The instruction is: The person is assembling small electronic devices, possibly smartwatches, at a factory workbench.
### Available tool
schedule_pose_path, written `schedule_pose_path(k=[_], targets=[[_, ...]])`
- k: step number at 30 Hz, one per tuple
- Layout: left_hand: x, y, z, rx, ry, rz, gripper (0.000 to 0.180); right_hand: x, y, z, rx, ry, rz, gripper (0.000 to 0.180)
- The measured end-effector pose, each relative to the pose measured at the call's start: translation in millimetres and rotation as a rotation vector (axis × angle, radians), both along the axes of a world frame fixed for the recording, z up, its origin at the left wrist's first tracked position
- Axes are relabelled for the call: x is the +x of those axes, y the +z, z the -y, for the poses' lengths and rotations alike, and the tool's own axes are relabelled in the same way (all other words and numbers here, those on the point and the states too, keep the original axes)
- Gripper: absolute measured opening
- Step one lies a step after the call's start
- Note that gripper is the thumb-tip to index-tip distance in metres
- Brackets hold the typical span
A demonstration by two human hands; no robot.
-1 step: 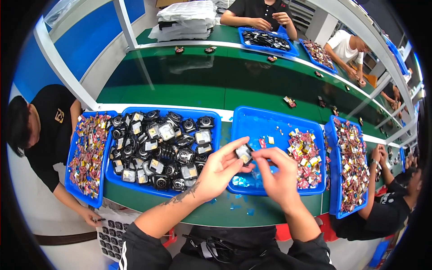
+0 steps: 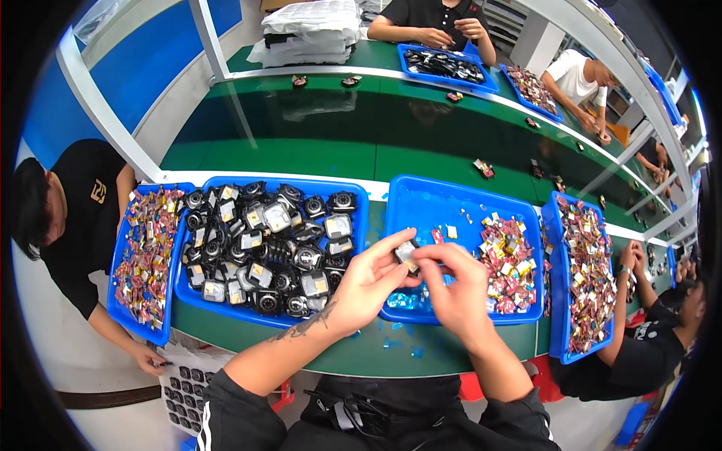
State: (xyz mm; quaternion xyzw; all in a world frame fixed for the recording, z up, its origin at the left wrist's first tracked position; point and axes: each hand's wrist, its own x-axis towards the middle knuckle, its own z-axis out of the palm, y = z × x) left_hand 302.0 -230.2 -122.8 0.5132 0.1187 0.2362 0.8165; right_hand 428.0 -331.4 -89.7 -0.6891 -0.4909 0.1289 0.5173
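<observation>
My left hand (image 2: 362, 293) holds a small black watch case (image 2: 406, 256) with a pale grey square face, gripped by its fingers and thumb. At the case's right edge, my right hand (image 2: 460, 292) has its thumb and index finger pinched against it; whether a film or small part is between those fingertips is too small to tell. Both hands are over the left part of a blue tray (image 2: 459, 192). That tray has a heap of small red, yellow and white parts (image 2: 510, 263) on its right side and blue film scraps (image 2: 406, 301) near its front left.
Left of my hands, a blue tray (image 2: 361, 225) is full of black watch cases (image 2: 278, 248). Trays of small red parts stand at the far left (image 2: 147, 255) and right (image 2: 587, 278). Beyond runs a green conveyor (image 2: 316, 150) with scattered parts. Co-workers sit around it.
My right fingertips have shifted slightly left onto the watch case, and the case is a little more tilted. My left hand keeps its hold.
</observation>
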Motion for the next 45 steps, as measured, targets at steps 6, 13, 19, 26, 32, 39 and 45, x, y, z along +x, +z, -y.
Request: schedule_pose_path(k=[6,13,19,26,32,39,45], targets=[[-4.5,0.6,-12.7,0.087,0.256,0.023,0.051,27.7,6.6,12.3,-0.003,-0.03,0.229,0.014],[-4.9,6.0,-19.7,0.061,0.29,-0.017,0.042,41.3,16.4,33.4,-0.282,0.469,0.446,0.023],[-2.4,7.8,-18.1,-0.028,0.231,-0.005,0.04,16.5,-6.5,43.3,-0.252,0.521,0.489,0.018],[-2.6,6.0,-9.3,-0.106,0.122,0.003,0.035,17.2,-3.9,32.9,-0.059,-0.008,-0.265,0.011],[-3.4,-1.7,-9.9,-0.252,0.22,-0.009,0.02,11.7,5.9,22.2,-0.147,0.155,-0.503,0.009],[-4.0,-4.0,-4.7,0.151,0.27,-0.077,0.029,-7.1,2.6,2.8,-0.038,0.216,-0.057,0.008],[-8.8,5.0,-12.3,1.113,0.483,-0.281,0.036,-12.6,23.0,-4.7,-0.007,0.16,0.444,0.012]])
